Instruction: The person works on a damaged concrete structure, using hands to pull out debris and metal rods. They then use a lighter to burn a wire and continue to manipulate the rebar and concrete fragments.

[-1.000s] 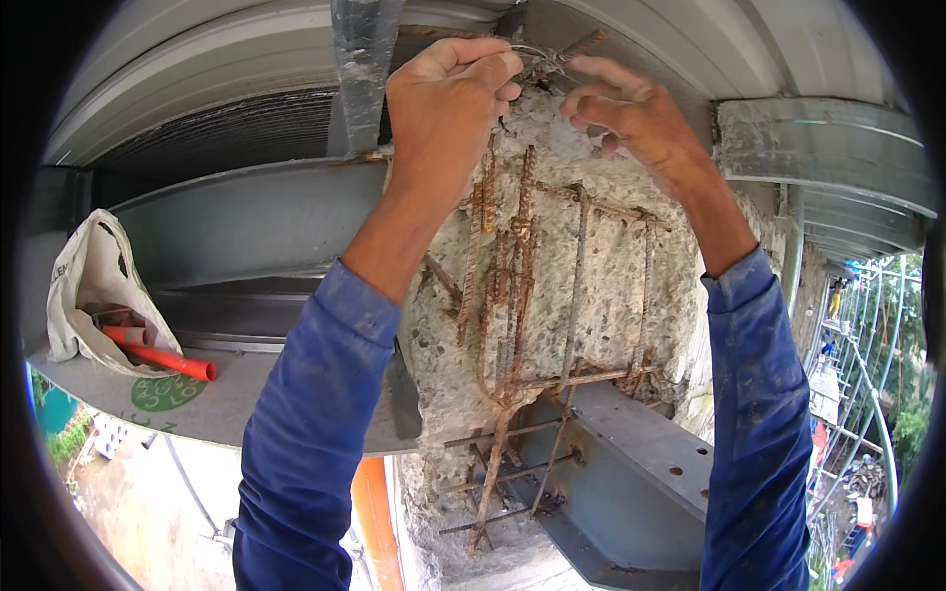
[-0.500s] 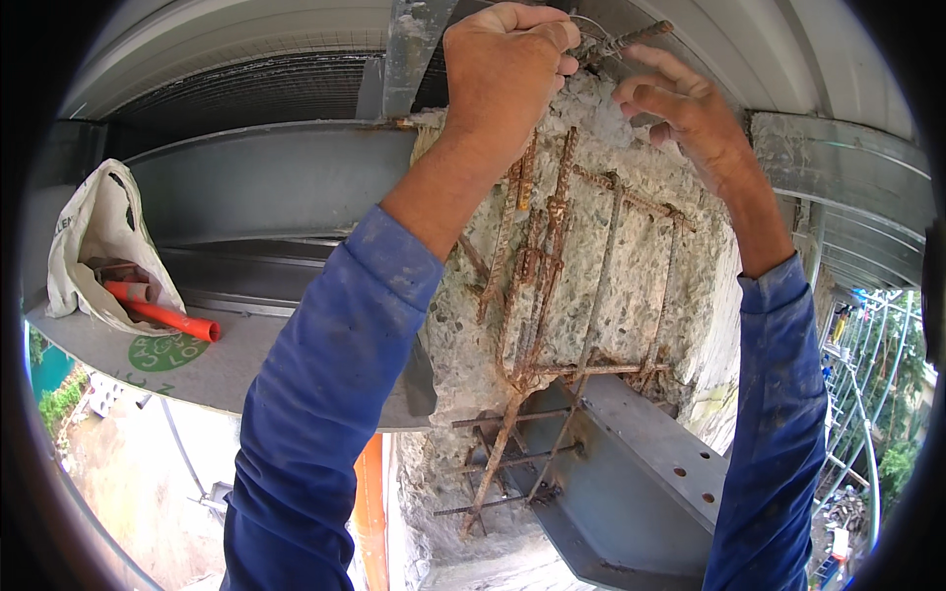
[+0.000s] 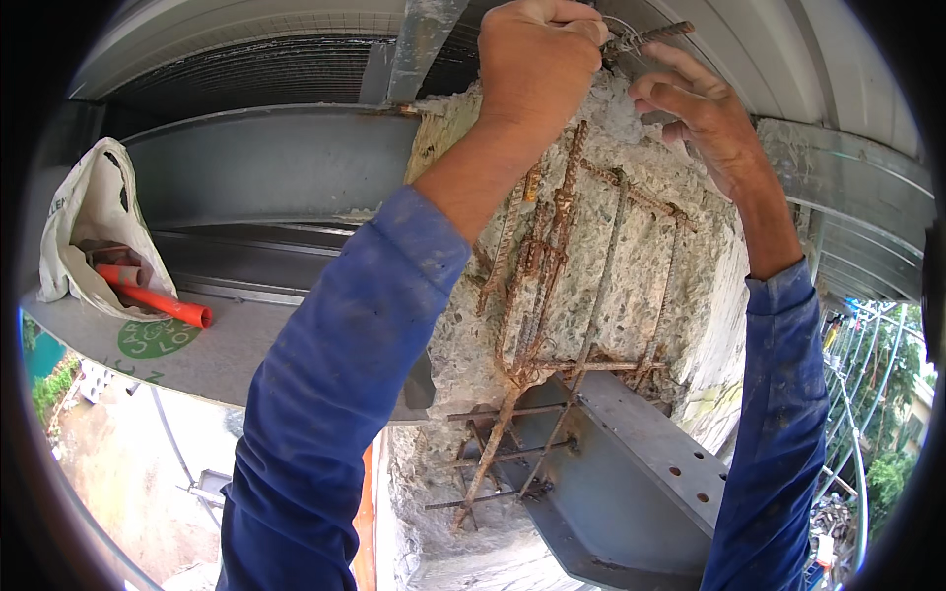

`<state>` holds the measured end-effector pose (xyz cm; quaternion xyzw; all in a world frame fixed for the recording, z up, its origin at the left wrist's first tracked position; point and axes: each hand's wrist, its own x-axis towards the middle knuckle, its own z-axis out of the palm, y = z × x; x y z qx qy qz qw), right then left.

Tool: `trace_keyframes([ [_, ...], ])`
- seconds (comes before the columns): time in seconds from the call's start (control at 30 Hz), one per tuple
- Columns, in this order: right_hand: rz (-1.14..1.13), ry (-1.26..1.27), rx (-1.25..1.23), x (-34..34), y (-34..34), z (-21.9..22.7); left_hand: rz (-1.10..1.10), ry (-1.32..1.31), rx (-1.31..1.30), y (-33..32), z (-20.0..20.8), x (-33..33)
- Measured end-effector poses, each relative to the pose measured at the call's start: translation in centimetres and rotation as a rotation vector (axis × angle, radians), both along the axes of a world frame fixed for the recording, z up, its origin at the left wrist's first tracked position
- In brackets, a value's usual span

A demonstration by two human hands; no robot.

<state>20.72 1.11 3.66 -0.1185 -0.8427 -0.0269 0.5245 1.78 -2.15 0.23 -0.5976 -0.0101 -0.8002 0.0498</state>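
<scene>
High up at the top of the concrete column (image 3: pixel 631 266), my left hand (image 3: pixel 540 74) is closed, its thumb and finger pinching a thin wire (image 3: pixel 623 22). The wire loops round a ribbed rebar end (image 3: pixel 670 32) that juts out to the right. Just below that rebar end is my right hand (image 3: pixel 695 108), fingers curved and apart, with nothing seen between them. Its fingertips come close to the wire, but whether they touch it I cannot tell. Rusty rebar (image 3: pixel 564 207) stands exposed on the column's broken face below my hands.
At left, a white sack (image 3: pixel 84 236) holding orange pipes (image 3: pixel 163 300) rests on a grey board (image 3: pixel 232 345). A steel beam (image 3: pixel 266 163) runs behind it. Below the rebar a drilled steel beam (image 3: pixel 631 443) projects towards the lower right. Scaffold poles (image 3: pixel 857 443) stand outside at far right.
The view has shifted slightly, so both hands sit a little farther right in the picture. My left hand keeps its pinch on the wire; my right hand stays open near the rebar end.
</scene>
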Motion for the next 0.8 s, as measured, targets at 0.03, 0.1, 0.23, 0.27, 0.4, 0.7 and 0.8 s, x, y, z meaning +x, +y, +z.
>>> trace_keyframes([
  [0.03, -0.003, 0.0, 0.0, 0.0, 0.1, 0.0, 0.062, 0.017, 0.044, -0.1, -0.1, 0.1],
  [0.1, -0.001, -0.004, 0.0, 0.1, 0.2, 0.1, 0.277, -0.048, 0.135, 0.3, 0.2, 0.4],
  [0.23, 0.011, -0.012, -0.008, 0.1, 0.1, 0.2, 0.517, -0.09, 0.327, 1.5, 1.2, 0.6],
  [0.27, 0.012, -0.013, -0.011, 0.1, 0.1, 0.2, 0.559, -0.094, 0.29, 2.0, 1.2, 0.8],
  [0.4, 0.017, 0.02, -0.021, -0.3, -0.6, -0.3, 0.706, -0.103, 0.259, 3.2, 1.3, 1.1],
  [0.7, 0.07, 0.047, -0.03, -0.8, -0.4, 0.1, 0.824, -0.173, 0.236, 3.8, 0.9, 1.8],
  [0.8, 0.05, 0.094, -0.014, -1.1, -0.2, 0.1, 0.829, -0.171, 0.322, 4.1, 0.9, 1.6],
])
